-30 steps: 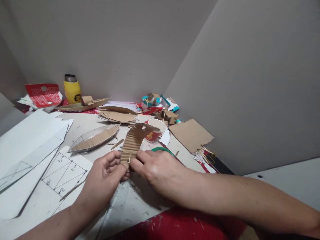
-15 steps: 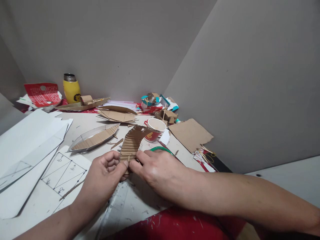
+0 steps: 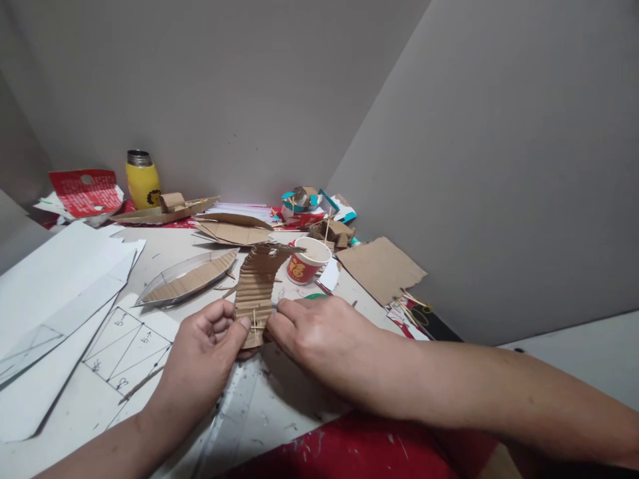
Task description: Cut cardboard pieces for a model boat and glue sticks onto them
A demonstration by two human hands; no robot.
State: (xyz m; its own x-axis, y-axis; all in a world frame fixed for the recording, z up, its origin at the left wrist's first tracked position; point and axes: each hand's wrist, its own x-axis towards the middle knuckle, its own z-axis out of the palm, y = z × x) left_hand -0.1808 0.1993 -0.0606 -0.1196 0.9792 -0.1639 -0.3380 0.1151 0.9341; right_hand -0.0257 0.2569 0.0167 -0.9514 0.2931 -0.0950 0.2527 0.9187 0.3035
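Two hands meet at the near end of the corrugated cardboard strip. Its long axis runs away from the person, rising toward the paper cup above the desk. The left hand pinches the left edge, the right hand the right edge, beside a small wooden stick pushed through.

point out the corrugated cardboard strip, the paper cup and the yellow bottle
corrugated cardboard strip [image 3: 255, 286]: head view, ribbed middle of the strip.
paper cup [image 3: 299, 271]: head view, red printed side wall.
yellow bottle [image 3: 143, 187]: head view, yellow body below the metal cap.
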